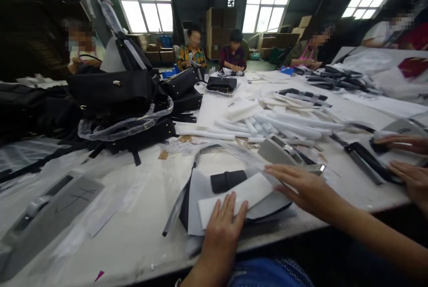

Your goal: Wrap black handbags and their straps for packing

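The sheet [247, 194] in front of you is white. Just behind it lies a black strap piece [227, 181]. Left of it are black handbags [113, 91], and beyond it white paper rolls [284, 126].

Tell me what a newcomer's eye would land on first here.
The left hand and right hand lie flat on a white rectangular sheet over a black flat bag piece, at the near edge of the white table. Behind on the left, black leather-look handbags pile up. White rolled tubes heap at centre.
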